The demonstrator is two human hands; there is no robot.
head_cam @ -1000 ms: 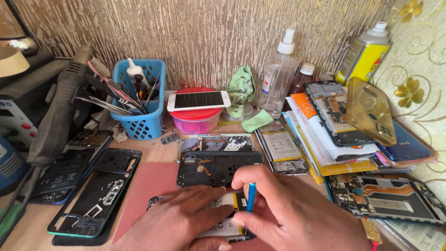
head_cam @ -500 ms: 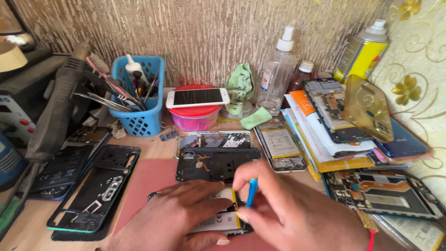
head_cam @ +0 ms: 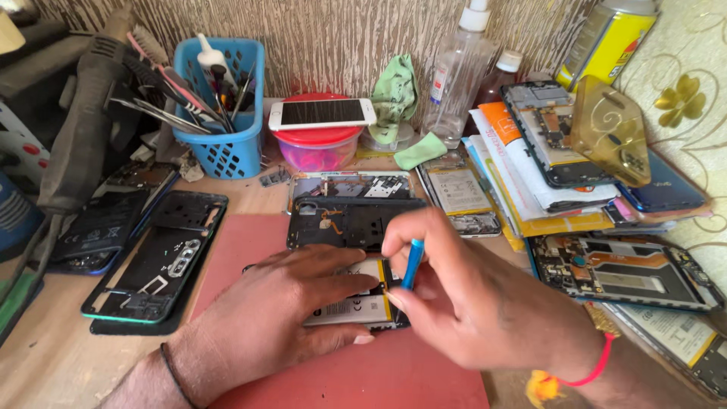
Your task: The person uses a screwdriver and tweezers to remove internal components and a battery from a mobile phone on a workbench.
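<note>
Blue tool (head_cam: 411, 263) pinched in right hand (head_cam: 485, 303) grip, tip on opened phone (head_cam: 356, 299).
</note>
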